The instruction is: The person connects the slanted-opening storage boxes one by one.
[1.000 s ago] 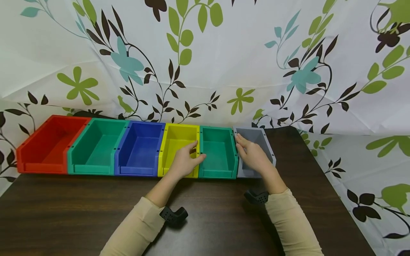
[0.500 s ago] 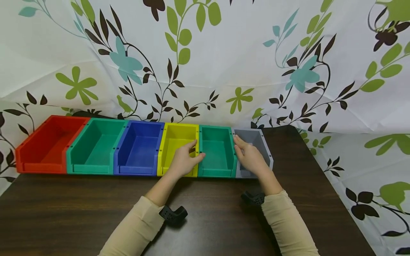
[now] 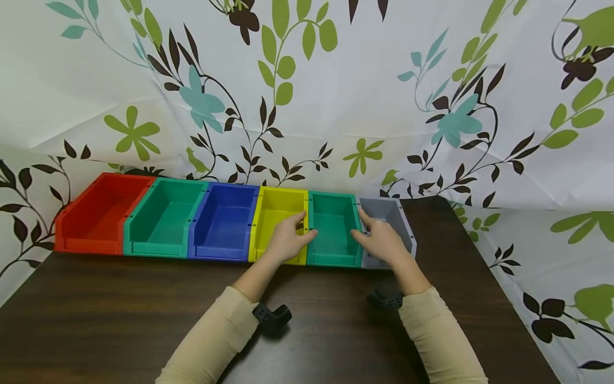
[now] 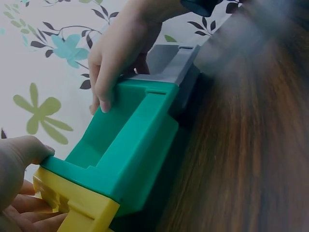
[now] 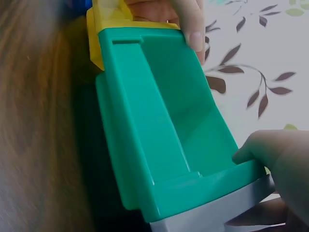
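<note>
A green bin stands between a yellow bin and a grey bin in the head view. My left hand straddles the yellow-green seam. In the left wrist view its thumb rests on the green rim and its other fingers reach into the yellow bin, pinching the adjoining walls. My right hand spans the green-grey seam; the right wrist view has its thumb at the green bin's inner wall and other fingers on the grey side. The bins' visible insides hold nothing.
Further left in the same row are a blue bin, a second green bin and a red bin. The row sits on a dark wooden table, with a leaf-patterned cloth behind it.
My right hand's thumb and fingers have spread apart across the green-grey seam, the thumb shifting over the green bin. My left hand keeps its place. The head view has shifted slightly.
</note>
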`<action>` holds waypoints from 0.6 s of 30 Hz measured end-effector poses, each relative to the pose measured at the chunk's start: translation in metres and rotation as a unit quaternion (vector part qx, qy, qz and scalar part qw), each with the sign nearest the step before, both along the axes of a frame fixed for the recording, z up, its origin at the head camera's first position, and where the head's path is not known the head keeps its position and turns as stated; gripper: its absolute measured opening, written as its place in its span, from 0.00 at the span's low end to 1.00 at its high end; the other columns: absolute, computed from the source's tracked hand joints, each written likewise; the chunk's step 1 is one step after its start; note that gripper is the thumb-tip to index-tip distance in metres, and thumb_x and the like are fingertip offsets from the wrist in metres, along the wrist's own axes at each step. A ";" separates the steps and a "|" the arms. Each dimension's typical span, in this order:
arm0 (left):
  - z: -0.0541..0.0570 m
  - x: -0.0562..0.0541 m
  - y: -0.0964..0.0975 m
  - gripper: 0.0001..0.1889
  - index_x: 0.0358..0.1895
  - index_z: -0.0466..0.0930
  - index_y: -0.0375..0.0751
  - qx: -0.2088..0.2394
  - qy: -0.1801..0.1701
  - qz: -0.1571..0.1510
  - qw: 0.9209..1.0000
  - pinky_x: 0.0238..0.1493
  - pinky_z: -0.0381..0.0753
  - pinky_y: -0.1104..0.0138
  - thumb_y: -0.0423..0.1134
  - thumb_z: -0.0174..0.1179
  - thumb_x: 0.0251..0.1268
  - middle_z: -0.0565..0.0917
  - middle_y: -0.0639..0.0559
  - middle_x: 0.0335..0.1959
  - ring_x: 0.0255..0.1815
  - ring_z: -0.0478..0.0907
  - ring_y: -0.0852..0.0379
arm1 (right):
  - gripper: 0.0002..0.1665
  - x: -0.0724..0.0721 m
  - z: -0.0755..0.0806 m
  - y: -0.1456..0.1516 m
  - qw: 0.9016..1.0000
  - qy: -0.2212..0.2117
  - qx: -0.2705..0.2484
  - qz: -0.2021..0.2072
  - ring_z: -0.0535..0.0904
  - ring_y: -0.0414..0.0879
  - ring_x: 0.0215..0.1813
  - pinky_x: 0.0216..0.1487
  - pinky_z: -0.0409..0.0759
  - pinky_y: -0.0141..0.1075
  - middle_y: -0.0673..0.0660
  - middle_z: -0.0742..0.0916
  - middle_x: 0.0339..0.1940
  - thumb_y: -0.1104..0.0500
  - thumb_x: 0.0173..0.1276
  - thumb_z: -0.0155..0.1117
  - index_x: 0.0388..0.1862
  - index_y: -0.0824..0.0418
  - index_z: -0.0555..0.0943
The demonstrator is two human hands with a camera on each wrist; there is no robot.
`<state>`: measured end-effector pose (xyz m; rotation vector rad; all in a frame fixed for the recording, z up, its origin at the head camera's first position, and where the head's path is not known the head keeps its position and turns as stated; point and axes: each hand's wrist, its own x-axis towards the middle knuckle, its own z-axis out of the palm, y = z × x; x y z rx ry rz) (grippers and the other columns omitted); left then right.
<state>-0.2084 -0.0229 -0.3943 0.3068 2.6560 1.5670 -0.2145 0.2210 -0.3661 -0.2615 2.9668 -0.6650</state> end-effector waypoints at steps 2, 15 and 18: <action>0.001 -0.004 0.007 0.34 0.69 0.62 0.37 -0.003 -0.004 -0.003 1.000 0.61 0.74 0.55 0.47 0.61 0.62 0.71 0.40 0.66 0.63 0.73 0.45 | 0.42 -0.003 0.002 0.005 1.000 -0.008 0.001 -0.006 0.68 0.44 0.15 0.19 0.67 0.36 0.69 0.78 0.60 0.45 0.69 0.54 0.76 0.56 0.51; 0.011 -0.034 0.054 0.34 0.71 0.56 0.34 -0.062 -0.003 -0.063 0.996 0.69 0.65 0.55 0.48 0.54 0.68 0.65 0.39 0.70 0.70 0.64 0.46 | 0.41 -0.024 0.004 0.044 0.997 -0.014 0.056 -0.043 0.78 0.56 0.34 0.29 0.72 0.44 0.72 0.70 0.67 0.47 0.72 0.46 0.77 0.59 0.47; 0.017 -0.038 0.057 0.35 0.72 0.53 0.32 -0.101 -0.003 -0.089 0.991 0.71 0.62 0.55 0.49 0.51 0.70 0.62 0.38 0.71 0.72 0.60 0.44 | 0.40 -0.027 0.004 0.048 0.997 -0.015 0.054 -0.052 0.77 0.62 0.48 0.35 0.73 0.48 0.72 0.66 0.70 0.47 0.72 0.45 0.77 0.60 0.46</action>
